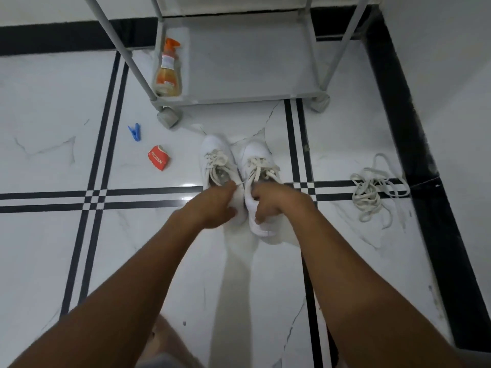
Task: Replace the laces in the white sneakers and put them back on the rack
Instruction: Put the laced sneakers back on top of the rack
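Observation:
Two white sneakers stand side by side on the tiled floor, toes pointing away from me. The left sneaker (216,160) and the right sneaker (259,166) both carry cream laces across their fronts. My left hand (212,205) covers the heel of the left sneaker, fingers closed around it. My right hand (271,201) grips the heel of the right sneaker, fingers curled over its rim. A tangle of loose off-white laces (374,188) lies on the floor to the right. The grey shoe rack (247,98) stands just beyond the sneakers.
An orange spray bottle (168,71) stands on the rack's lowest shelf at the left. A blue clothes peg (135,132) and a red sachet (158,161) lie on the floor left of the sneakers. A black skirting and white wall (414,128) close off the right.

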`<state>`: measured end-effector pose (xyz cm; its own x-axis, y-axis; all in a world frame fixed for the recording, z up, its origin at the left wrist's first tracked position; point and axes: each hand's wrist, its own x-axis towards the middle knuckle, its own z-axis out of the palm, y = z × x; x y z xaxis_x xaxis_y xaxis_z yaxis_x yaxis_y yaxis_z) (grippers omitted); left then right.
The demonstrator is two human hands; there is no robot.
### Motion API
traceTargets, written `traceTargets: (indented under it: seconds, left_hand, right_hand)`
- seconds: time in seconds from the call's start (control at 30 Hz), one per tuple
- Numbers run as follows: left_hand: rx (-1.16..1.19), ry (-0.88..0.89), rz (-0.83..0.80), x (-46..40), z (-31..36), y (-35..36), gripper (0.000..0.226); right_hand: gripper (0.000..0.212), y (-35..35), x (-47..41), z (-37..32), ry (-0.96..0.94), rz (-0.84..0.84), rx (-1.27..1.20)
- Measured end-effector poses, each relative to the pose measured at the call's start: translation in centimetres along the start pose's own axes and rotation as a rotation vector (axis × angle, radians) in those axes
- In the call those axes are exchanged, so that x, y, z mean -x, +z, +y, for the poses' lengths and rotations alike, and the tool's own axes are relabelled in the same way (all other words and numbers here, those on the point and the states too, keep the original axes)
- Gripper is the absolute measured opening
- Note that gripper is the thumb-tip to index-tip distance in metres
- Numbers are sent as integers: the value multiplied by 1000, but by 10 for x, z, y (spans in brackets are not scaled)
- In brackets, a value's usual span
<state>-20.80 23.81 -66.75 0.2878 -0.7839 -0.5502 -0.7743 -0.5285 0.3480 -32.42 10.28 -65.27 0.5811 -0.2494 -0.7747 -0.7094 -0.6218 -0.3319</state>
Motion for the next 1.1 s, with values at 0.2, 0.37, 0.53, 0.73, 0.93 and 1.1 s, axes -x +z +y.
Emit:
traceTargets:
  seconds: [0.2,0.37,0.53,0.73,0.93,1.1]
  left_hand:
    - [41,-38,-8,1,28,-118,48]
    - [178,-103,-102,52,63,-208,39]
    - [167,-107,-88,128,101,-303,41]
    - [185,-104,-90,218,150,-417,33]
    - [266,-131,-113,286,179,-532,42]
    - [287,-142,-112,332,182,-611,36]
  right_hand:
    - [43,-90,55,-37,-37,53,-74]
    - [25,-159,134,-76,-55,27,-95]
    - [23,-230,237,-123,-52,-9,-88]
    - [28,-308,353,-182,-50,-23,-84]
    - [37,-388,440,-238,-38,2,-18]
    - [21,-445,493,-290,-75,-30,38]
